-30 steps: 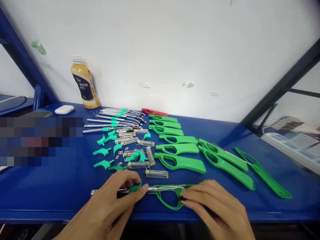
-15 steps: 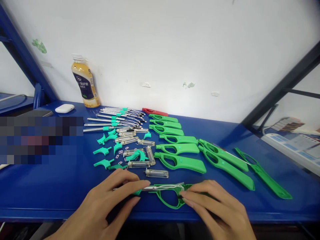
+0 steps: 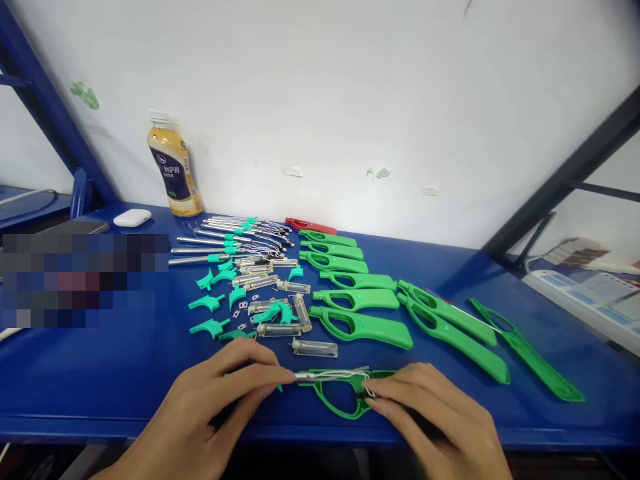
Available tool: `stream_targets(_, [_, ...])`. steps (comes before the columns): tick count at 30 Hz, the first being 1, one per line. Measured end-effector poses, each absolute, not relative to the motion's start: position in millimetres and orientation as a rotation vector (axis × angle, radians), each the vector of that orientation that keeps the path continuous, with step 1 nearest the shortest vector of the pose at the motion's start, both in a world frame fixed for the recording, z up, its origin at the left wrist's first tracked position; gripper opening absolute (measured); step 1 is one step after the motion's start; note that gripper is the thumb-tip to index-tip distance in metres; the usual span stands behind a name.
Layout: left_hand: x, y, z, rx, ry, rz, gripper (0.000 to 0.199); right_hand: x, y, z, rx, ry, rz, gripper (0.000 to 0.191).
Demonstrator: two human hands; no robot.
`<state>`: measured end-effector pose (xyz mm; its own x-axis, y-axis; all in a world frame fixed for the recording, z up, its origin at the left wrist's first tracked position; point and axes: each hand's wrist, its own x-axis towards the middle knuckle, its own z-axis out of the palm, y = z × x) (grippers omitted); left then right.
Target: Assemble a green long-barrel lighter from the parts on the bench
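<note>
1 silver metal tube (image 3: 304,378) pinched in L hand (image 3: 215,393), small black part (image 3: 363,395) in R hand (image 3: 437,403), prob. steadied w/ green plastic shell (image 3: 355,383).

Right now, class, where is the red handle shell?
In the head view, the red handle shell lies at the table's back edge by the wall, just behind the farthest green shell.

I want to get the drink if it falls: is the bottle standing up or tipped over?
Standing up: the bottle has its base on the blue table and its white cap on top.
</note>
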<state>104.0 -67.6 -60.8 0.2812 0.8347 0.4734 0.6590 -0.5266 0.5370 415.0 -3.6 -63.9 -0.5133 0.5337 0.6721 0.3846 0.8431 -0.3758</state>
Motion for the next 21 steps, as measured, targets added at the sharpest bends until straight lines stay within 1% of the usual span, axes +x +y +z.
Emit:
stream_targets(6, [102.5, -67.4, -63.9, 2.339, 1.432, 1.132, 0.030, 415.6, -2.2, -62.3, -0.658, -2.173, 0.222, 0.011])
stream_targets(8, [103.2, -68.1, -65.2, 2.362, 1.443, 1.125, 0.031, 416.0, -2.0, -62.5, -0.651, -2.178, 0.221, 0.011])
stream_targets(13, [103.9, -71.5, -66.7, 2.455, 1.448, 1.027, 0.048, 416.3, -3.8, -65.0, -0.645, -2.181, 0.214, 0.014])
stream_targets(16, [102.2, -71.4, -65.3, 2.531, 1.423, 0.978, 0.058, 415.2, -4.6, -66.0, -0.683, -2.166, 0.222, 0.009])
stream_targets(19, [101.7, -71.1, -65.0, 2.564, 1.401, 0.963, 0.062, 413.5, -4.4, -66.0, -0.718, -2.143, 0.238, 0.003])
stream_targets(21, [102.7, -71.7, -66.1, 2.554, 1.413, 0.978, 0.063, 412.7, -4.1, -65.5, -0.717, -2.139, 0.233, 0.003])
